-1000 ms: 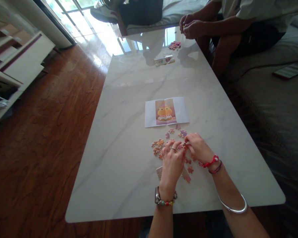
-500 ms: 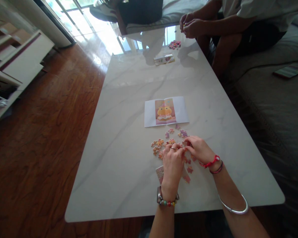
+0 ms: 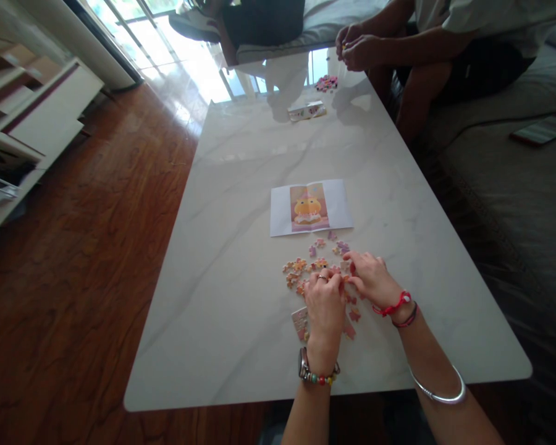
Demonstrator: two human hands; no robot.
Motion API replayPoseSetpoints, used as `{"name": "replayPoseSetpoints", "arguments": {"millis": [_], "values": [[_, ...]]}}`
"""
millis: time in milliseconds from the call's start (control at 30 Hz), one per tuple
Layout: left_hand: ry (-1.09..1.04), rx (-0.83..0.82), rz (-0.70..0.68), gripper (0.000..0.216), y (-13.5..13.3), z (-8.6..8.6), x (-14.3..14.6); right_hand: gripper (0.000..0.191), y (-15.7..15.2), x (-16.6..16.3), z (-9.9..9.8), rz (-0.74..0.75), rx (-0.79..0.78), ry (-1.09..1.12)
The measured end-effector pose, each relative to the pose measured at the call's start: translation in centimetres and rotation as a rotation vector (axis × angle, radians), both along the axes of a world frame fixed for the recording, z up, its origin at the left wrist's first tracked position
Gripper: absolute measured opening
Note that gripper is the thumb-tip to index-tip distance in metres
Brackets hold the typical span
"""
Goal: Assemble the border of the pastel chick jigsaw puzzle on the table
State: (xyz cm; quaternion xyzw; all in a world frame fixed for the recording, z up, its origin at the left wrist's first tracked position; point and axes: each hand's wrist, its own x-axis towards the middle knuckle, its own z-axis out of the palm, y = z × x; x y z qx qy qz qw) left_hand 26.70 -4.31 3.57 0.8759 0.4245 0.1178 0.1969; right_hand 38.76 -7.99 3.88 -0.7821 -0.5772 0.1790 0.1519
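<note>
Small orange and pink puzzle pieces [image 3: 298,269] lie scattered on the white marble table [image 3: 241,247]. My left hand [image 3: 325,306] rests among them with fingers curled, pinching at a piece beside my right hand [image 3: 372,276]. The fingertips of both hands meet over the pieces; the right one is also curled on a small piece. A joined patch of pieces [image 3: 300,321] lies under my left wrist side. A folded reference picture [image 3: 311,207] of a yellow figure lies just beyond the pieces.
At the table's far end another person's hands [image 3: 358,47] hold something small, near a pile of pieces [image 3: 326,83] and a small box [image 3: 306,112]. A sofa [image 3: 514,185] runs along the right; wooden floor and white shelves [image 3: 32,117] are on the left.
Both hands have slid slightly toward me and lowered onto the pieces; my fingertips stay together over the same spot. The other person's hands have barely moved.
</note>
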Motion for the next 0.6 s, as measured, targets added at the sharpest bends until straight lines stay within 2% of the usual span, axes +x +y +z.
{"name": "replayPoseSetpoints", "arguments": {"millis": [300, 600], "values": [[0.068, 0.002, 0.046, 0.017, -0.4, 0.5, 0.3, 0.018, 0.0, -0.2, 0.1, 0.031, -0.108, -0.070], [0.173, -0.035, 0.055, 0.019, -0.7, 1.0, 0.4, 0.012, 0.3, -1.4, 1.3, -0.077, -0.310, -0.124]]}}
